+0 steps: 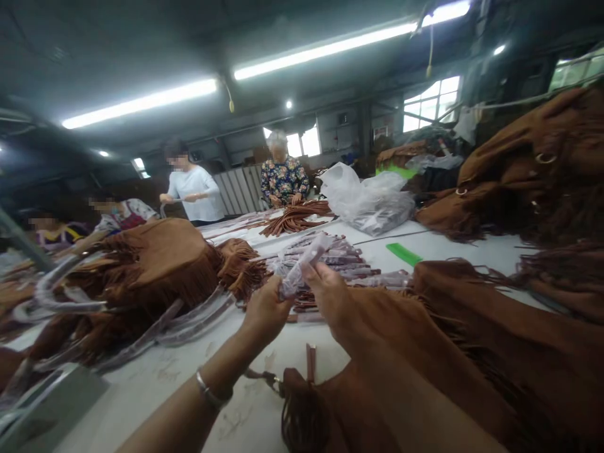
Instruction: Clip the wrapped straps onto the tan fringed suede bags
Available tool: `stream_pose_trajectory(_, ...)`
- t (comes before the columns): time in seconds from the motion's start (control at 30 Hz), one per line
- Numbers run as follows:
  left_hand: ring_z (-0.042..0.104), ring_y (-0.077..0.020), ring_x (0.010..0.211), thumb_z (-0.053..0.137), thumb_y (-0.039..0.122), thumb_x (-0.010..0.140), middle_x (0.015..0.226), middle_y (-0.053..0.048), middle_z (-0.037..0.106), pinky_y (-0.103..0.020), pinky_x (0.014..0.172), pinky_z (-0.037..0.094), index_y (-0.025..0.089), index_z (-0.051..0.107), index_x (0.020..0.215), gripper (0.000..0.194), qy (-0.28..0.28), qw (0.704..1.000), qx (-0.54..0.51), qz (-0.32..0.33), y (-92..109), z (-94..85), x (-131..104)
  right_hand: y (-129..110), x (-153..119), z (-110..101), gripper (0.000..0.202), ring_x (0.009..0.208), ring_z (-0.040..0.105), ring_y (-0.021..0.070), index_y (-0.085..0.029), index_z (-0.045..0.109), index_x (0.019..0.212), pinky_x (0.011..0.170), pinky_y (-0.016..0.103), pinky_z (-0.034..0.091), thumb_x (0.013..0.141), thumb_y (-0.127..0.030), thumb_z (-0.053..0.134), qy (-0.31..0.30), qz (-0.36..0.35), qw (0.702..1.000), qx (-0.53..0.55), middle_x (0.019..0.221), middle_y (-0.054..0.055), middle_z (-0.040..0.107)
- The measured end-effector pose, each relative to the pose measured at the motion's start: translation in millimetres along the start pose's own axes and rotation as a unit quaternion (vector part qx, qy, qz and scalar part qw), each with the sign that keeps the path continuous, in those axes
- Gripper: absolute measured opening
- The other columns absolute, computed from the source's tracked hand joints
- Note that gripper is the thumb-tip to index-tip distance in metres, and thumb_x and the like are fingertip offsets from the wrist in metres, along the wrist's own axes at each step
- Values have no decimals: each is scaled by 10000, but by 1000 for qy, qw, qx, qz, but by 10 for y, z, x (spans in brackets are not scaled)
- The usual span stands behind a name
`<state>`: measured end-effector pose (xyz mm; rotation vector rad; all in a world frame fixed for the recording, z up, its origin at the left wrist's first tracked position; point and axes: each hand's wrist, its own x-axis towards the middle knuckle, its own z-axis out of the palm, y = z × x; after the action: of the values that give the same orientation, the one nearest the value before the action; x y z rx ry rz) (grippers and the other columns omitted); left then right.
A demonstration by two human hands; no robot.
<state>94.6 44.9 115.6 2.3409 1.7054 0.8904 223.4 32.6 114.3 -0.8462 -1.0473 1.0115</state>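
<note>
Both my hands grip one plastic-wrapped strap (302,267), held slanting above the table. My left hand (267,311) is closed round its lower end. On the right side of the strap, my right hand (325,296) pinches it with thumb and fingers. Just behind lies a pile of wrapped brown straps (346,255). Below my hands a brown suede bag (349,402) with a tassel (304,415) and a metal clasp rests on the white table (189,371). A short brown strap piece (310,362) lies beside the tassel.
Fringed brown bags (165,258) with wrapped handles are heaped at left, more brown bags (519,163) at right. A clear plastic bag (370,198) and a green strip (403,253) lie farther back. Co-workers (193,185) sit and stand beyond. A grey-green box (51,402) is at lower left.
</note>
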Motion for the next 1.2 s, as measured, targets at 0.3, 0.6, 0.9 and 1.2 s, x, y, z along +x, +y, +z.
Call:
stream_pose_trajectory(0.3,539,-177,671,483,348,801,698,-23,586,-257,598,356,180,544,810,179,-47,999,-7,19,-17,-100,-66,-553,495,137,189,425,490,78,-136,563,665,444,186,390,773,-287,527,101,-55,987,113,518,-15,580)
stream_pose_trajectory(0.6,565,-199,782,559,207,717,841,-71,637,-291,699,429,138,580,965,259,-10,975,-222,-6,-201,219,-56,260,163,572,195,583,585,123,-142,568,716,585,227,455,769,-311,486,97,35,995,6,638,36,641)
stream_pose_trajectory(0.9,529,-239,1017,604,371,737,1189,-149,503,-333,823,423,149,391,1249,597,125,970,-207,-15,-76,-517,74,433,-97,672,319,772,598,182,-140,571,908,684,278,420,891,-320,309,6,-15,944,-329,836,95,654)
stream_pose_trajectory(1.2,500,-151,579,381,326,891,614,-26,526,-252,576,335,150,520,822,234,84,993,-79,24,-41,-388,321,364,-584,743,332,818,598,231,-153,522,1117,659,310,410,834,-296,425,-256,-58,796,-546,960,118,642)
